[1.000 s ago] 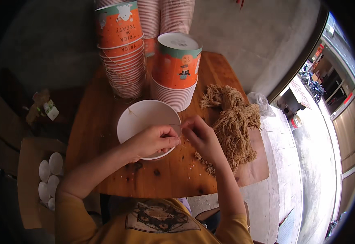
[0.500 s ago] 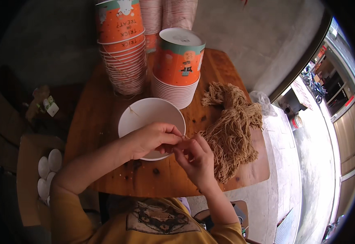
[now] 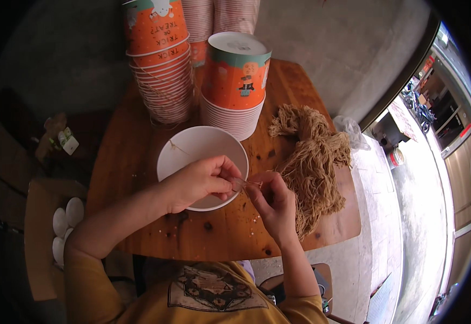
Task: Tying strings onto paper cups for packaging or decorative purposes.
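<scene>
A white paper bucket (image 3: 200,143) stands mouth up on the wooden table, with a thin strand of twine (image 3: 177,147) at its inner far-left wall. Over its near-right rim, the fingers of my left hand (image 3: 200,186) pinch a small translucent whitish piece (image 3: 239,184). My right hand (image 3: 274,208), just right of the rim, is closed with thumb and fingertips together on a thin brownish strand (image 3: 255,184). The strand meets the whitish piece between the two hands; how they are joined is too small to tell. A bundle of tan twine (image 3: 316,167) lies to the right.
Behind the bucket rise two stacks of upside-down orange paper buckets (image 3: 235,81) (image 3: 160,70), with further stacks at the wall. At the lower left, a cardboard box (image 3: 41,237) holds several white round things. A clear plastic bag (image 3: 351,132) sits by the table's right edge.
My hands have drawn slightly apart, the right one moving rightward. The whitish piece and the strand between them now show more plainly. The view has shifted a little.
</scene>
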### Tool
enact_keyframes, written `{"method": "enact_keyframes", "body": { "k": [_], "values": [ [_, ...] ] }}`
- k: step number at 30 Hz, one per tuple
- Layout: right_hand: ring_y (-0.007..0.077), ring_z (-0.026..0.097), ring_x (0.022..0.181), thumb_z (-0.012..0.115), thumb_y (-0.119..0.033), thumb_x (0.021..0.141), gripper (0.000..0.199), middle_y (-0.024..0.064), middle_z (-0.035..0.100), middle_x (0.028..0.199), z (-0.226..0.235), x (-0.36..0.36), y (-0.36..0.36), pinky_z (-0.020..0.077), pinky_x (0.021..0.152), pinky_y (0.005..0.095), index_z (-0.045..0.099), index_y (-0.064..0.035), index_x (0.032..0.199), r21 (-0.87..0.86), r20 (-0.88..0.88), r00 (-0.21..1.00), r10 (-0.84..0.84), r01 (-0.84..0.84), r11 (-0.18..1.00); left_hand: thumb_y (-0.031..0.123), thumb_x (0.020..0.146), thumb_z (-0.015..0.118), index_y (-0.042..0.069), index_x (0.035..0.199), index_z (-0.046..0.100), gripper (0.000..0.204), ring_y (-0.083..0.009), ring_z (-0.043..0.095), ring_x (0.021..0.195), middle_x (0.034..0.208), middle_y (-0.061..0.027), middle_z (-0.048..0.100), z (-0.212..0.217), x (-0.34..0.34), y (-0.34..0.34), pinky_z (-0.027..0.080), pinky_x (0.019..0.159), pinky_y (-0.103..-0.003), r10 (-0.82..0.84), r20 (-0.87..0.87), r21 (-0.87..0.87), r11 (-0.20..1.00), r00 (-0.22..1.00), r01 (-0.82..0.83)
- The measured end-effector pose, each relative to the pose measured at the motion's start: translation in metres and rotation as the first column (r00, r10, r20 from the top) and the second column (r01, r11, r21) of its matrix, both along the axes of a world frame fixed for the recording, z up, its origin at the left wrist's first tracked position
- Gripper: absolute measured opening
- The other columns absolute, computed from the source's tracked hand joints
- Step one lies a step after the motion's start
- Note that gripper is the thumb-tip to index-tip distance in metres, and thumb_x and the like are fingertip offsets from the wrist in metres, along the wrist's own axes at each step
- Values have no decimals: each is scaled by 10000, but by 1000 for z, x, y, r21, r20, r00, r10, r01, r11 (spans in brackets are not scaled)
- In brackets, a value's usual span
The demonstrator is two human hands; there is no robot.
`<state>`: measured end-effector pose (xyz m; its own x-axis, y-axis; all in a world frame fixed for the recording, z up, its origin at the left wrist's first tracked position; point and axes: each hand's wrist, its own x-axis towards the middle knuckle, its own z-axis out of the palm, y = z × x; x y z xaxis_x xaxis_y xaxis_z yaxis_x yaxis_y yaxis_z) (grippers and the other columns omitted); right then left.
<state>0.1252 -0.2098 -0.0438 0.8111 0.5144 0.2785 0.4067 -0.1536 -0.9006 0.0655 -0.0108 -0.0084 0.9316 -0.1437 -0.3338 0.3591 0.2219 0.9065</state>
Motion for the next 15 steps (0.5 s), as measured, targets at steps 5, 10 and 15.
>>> {"method": "enact_keyframes", "body": {
  "k": [5, 10, 15],
  "values": [
    [87, 488, 586, 666, -84, 918, 128, 14, 554, 669, -4, 1, 1, 428, 569, 235, 631, -36, 1031, 27, 13, 998, 58, -58, 998, 7, 896, 601, -1, 1123, 538, 236, -114, 577, 875, 979, -63, 597, -1, 0, -8, 493, 801, -255, 11, 65, 138, 990, 998, -20],
    [105, 593, 670, 634, -72, 935, 111, 56, 636, 768, -6, 7, -2, 477, 623, 246, 621, -20, 1032, 73, -26, 993, 111, -109, 991, 47, 918, 604, 6, 1072, 577, 162, -88, 580, 852, 945, -44, 623, 1, 0, -10, 485, 777, -235, -9, 64, 213, 977, 998, -5],
    [166, 652, 730, 600, -51, 945, 86, 100, 666, 833, 11, 13, -4, 510, 670, 277, 603, 2, 1013, 58, -65, 973, 222, -219, 974, 79, 927, 609, 14, 1039, 604, 130, -65, 575, 832, 918, -20, 637, 3, 2, -13, 475, 762, -222, -41, 101, 352, 936, 994, 3]
  ]
}}
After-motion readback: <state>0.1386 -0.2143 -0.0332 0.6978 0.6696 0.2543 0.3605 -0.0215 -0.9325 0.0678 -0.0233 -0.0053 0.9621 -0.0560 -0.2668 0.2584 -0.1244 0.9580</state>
